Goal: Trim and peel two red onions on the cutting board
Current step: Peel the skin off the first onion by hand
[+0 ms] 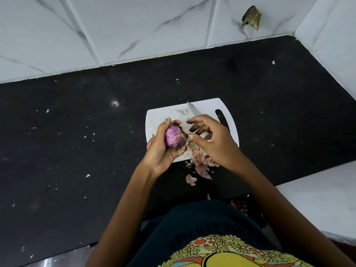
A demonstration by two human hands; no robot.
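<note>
My left hand (161, 149) grips a red onion (175, 136) over the near left part of the white cutting board (210, 106); its purple flesh is partly bared. My right hand (213, 140) is just right of it, thumb tip against the onion's side and index finger stretched above. A knife (193, 109) runs under this hand, blade pointing away, apparently held by the curled rear fingers. A pinkish onion piece (149, 143) peeks out behind my left hand, mostly hidden.
Dry onion skins (201, 166) lie on the board's near edge and spill onto the black counter (77, 143). White tiled walls rise at the back and right. A white ledge (317, 199) sits at the near right.
</note>
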